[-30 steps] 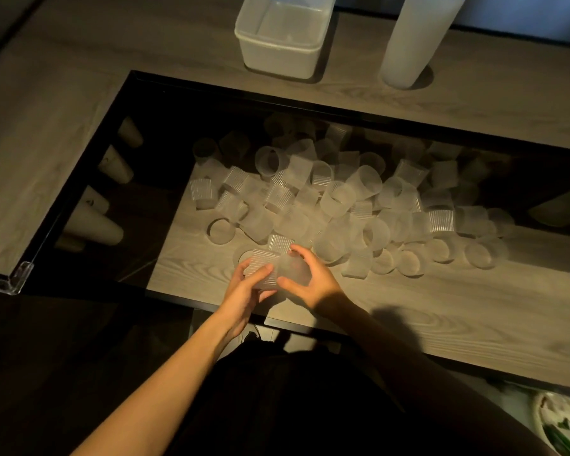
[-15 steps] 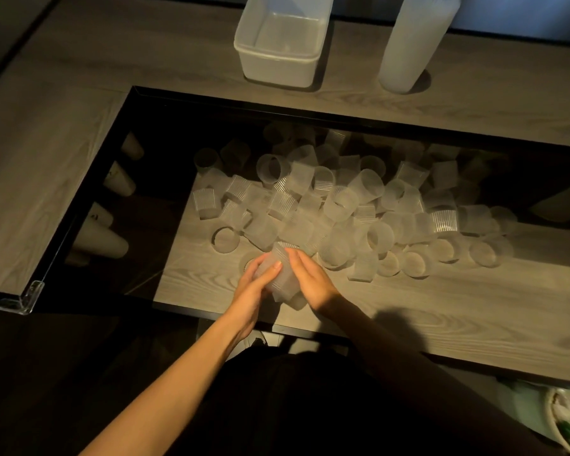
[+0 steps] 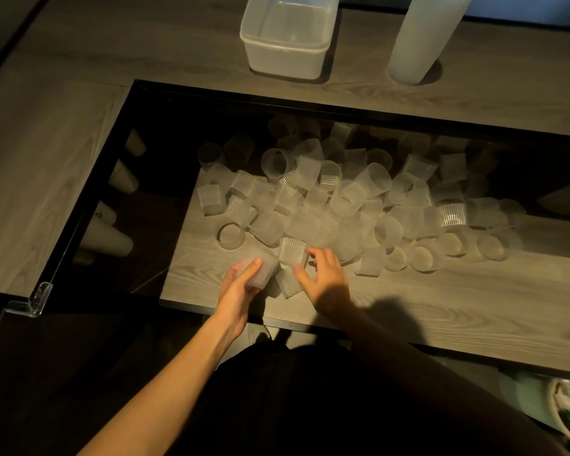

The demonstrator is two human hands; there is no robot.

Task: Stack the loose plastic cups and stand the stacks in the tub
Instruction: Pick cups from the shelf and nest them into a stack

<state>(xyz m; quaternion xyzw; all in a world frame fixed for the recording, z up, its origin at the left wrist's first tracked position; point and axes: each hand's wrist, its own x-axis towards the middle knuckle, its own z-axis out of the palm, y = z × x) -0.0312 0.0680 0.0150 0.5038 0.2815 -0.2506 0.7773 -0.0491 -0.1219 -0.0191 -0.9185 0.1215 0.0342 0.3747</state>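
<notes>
1. The wood-grain tabletop (image 3: 63,159) is filling most of the frame under dim, warm light, running along the top and down the left side.
2. A black-framed panel (image 3: 277,106) is taking up the middle of the frame. Inside it a lighter wood-grain surface is showing, and in the dark strip on its left a few pale cups (image 3: 106,238) are lying on their sides.
3. The loose cups (image 3: 359,199), frosted and many of them ribbed, are lying in a jumbled heap across the centre, some on their sides and some mouth up.
4. A tall frosted cylinder (image 3: 422,37) is standing upright at the upper right; I cannot tell whether it is a stack of cups.
5. The tub (image 3: 283,44), translucent and rectangular, is sitting at top centre, near the cylinder and well apart from the heap, its bare floor showing.
6. The right hand (image 3: 326,278) is hovering at the near edge of the heap, fingers spread and half curled by a ribbed cup (image 3: 292,251), gripping nothing.
7. The left hand (image 3: 241,287), just beside it, is curling its fingers round a held cup (image 3: 260,269) in the lower centre.
8. A clear corner guard (image 3: 30,301) is sitting on the tabletop's corner at the lower left.
</notes>
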